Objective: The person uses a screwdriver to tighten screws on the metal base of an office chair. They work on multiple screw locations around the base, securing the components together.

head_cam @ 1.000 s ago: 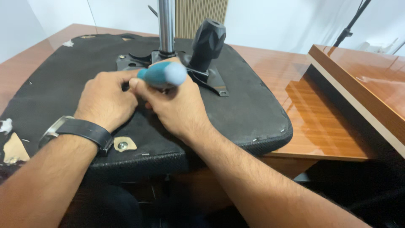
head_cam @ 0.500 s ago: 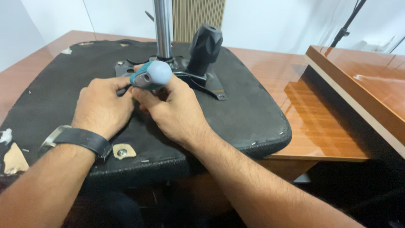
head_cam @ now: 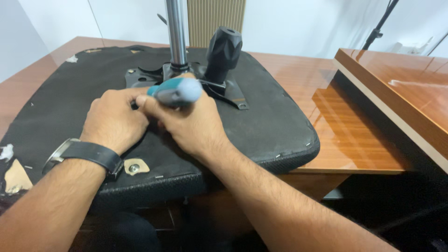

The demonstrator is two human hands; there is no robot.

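Observation:
An upturned black office chair seat [head_cam: 266, 126] lies on a wooden table [head_cam: 354, 140]. My right hand [head_cam: 191, 123] grips a screwdriver with a teal and light blue handle [head_cam: 177, 91], its tip hidden behind my left hand. My left hand [head_cam: 114, 119], with a dark watch [head_cam: 88, 154] on the wrist, rests closed on the seat at the screwdriver's tip, beside the black metal mounting plate [head_cam: 228, 91]. A chrome gas column [head_cam: 176, 32] and a black knob lever [head_cam: 223, 53] rise from that plate just behind my hands.
A second, raised wooden tabletop [head_cam: 396, 88] stands at the right. A bolt in a tan washer patch [head_cam: 134, 167] sits in the seat near my left wrist. Torn spots with white padding [head_cam: 7, 154] mark the seat's left edge. A ribbed panel [head_cam: 217, 18] stands behind.
The screwdriver handle has shifted slightly in my right hand while both hands stay at the same spot on the seat. The view has drifted a little.

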